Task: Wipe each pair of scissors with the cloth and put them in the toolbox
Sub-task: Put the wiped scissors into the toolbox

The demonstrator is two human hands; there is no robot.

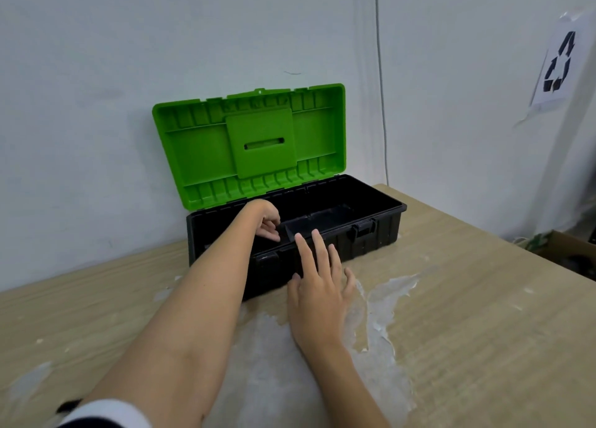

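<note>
The left hand (266, 219) reaches over the near wall of the toolbox (367, 234) and into its left half, with the fingers curled down at the left end of a black inner tray (319, 219); they seem to touch or pinch the tray's edge, but whether they truly hold it cannot be told from this angle. The right hand (317, 282) lies in front of the box with its fingers straight and spread, the fingertips resting against the near wall close to the rim, and the heel of the hand just above the table (483, 314). It holds nothing. The toolbox stands at the far side of the table, against the wall (96, 88), with its black base open and its green lid (251, 143) tilted up and back, leaning toward the wall. Two black latches (364, 229) hang on the near face of the base, one toward the right and one toward the left, the left one partly hidden by the arm. The table is pale wood grain, with scuffed whitish patches under and to the right of the right arm. On the side wall at the far right hangs a sheet of paper with a recycling sign (559, 63). No scissors or cloth show anywhere in view.
</note>
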